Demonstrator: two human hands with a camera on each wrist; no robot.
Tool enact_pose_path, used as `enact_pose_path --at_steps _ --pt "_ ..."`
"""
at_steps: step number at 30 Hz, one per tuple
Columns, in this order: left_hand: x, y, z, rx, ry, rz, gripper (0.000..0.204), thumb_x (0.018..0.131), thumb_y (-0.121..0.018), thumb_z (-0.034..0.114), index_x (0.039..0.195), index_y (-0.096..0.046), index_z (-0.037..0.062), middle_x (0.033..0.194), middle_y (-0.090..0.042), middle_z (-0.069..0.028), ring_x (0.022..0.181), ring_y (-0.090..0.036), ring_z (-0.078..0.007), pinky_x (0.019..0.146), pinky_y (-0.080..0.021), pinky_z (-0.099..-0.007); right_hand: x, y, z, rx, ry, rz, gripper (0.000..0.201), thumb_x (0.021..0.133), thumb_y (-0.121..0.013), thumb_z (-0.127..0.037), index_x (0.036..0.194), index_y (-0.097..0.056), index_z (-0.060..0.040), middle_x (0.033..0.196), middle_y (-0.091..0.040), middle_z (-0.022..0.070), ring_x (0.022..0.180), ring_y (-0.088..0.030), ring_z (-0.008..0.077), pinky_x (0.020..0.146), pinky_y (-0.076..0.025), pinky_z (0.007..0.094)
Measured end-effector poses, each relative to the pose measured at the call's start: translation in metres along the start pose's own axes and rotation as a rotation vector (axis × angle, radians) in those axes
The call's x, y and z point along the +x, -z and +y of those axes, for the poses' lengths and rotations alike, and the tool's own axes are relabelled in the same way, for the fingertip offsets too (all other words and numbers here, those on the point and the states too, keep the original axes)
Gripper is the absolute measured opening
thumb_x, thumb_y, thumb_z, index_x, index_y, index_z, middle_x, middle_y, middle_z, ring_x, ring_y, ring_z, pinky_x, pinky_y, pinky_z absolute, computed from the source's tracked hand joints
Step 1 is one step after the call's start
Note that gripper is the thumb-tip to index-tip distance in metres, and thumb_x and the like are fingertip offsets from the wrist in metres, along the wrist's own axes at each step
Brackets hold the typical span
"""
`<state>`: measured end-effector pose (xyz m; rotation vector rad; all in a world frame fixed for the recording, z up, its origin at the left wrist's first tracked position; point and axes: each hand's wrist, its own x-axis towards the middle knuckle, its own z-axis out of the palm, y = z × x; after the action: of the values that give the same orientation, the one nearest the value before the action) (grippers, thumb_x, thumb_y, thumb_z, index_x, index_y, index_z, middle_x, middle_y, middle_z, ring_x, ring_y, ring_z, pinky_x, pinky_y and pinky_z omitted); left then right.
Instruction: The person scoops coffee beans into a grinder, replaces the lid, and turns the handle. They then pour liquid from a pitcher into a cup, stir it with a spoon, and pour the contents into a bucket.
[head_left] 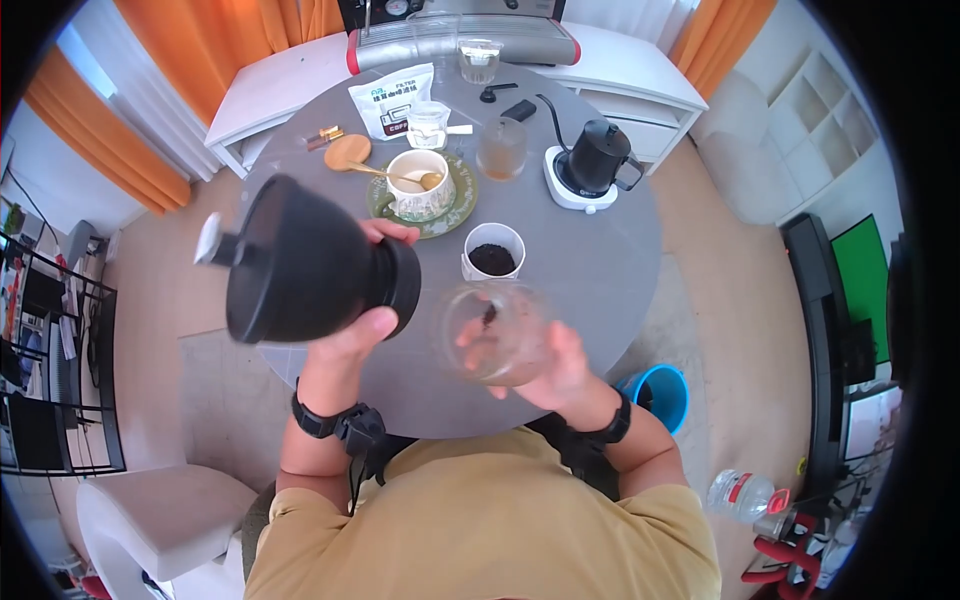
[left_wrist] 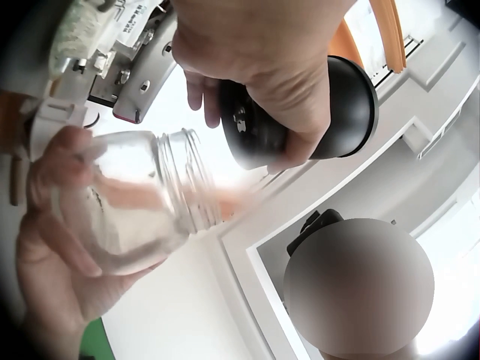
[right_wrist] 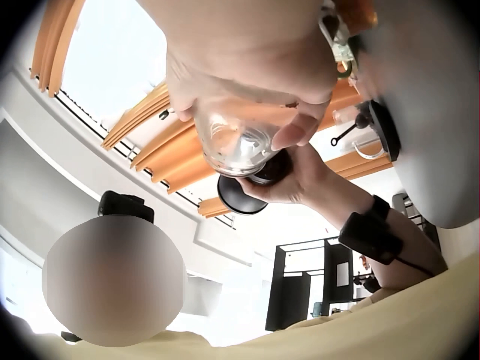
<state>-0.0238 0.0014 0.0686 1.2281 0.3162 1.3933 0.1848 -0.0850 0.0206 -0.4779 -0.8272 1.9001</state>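
Note:
In the head view my left hand (head_left: 348, 336) grips a black hand coffee grinder (head_left: 300, 270) by its narrow neck, tilted on its side, with the knob end pointing left. My right hand (head_left: 548, 378) holds a clear glass jar (head_left: 500, 335), its fingers wrapped round the side. The left wrist view shows the jar's threaded mouth (left_wrist: 191, 180) facing the grinder (left_wrist: 352, 105), the two apart. A few dark specks show on the jar's glass. Just beyond the jar stands a white cup (head_left: 516, 244) with dark coffee grounds (head_left: 492, 260) inside.
A patterned cup (head_left: 420, 205) with a gold spoon (head_left: 385, 173) sits on a green saucer (head_left: 462, 212). Behind are a coffee bag (head_left: 392, 100), a glass (head_left: 502, 150) and a black kettle (head_left: 597, 155) on a white base. A blue bin (head_left: 668, 395) stands on the floor at right.

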Motion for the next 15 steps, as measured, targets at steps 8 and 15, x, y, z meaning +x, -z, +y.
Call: enact_pose_path --at_steps 8,15 --pt "0.019 0.027 -0.05 -0.022 0.178 0.025 0.051 0.064 -0.071 0.011 0.111 -0.054 0.003 0.103 -0.061 -0.0106 0.094 -0.057 -0.0177 0.084 -0.044 -0.03 -0.024 0.02 -0.099 -0.352 -0.03 0.431 0.063 0.086 -0.051 -0.056 0.128 -0.042 -0.0101 0.109 -0.06 0.0119 0.082 -0.064 0.0174 0.049 -0.048 0.0256" --pt "0.018 0.047 -0.07 -0.058 0.206 0.114 0.042 0.068 -0.067 0.007 0.109 -0.056 0.0002 0.101 -0.062 -0.0087 0.095 -0.058 -0.0162 0.085 -0.044 -0.029 0.02 0.014 -0.146 -0.762 -0.25 0.497 0.073 0.079 -0.062 -0.058 0.126 -0.043 -0.0066 0.101 -0.058 0.0098 0.071 -0.061 0.0137 0.045 -0.046 0.0239"
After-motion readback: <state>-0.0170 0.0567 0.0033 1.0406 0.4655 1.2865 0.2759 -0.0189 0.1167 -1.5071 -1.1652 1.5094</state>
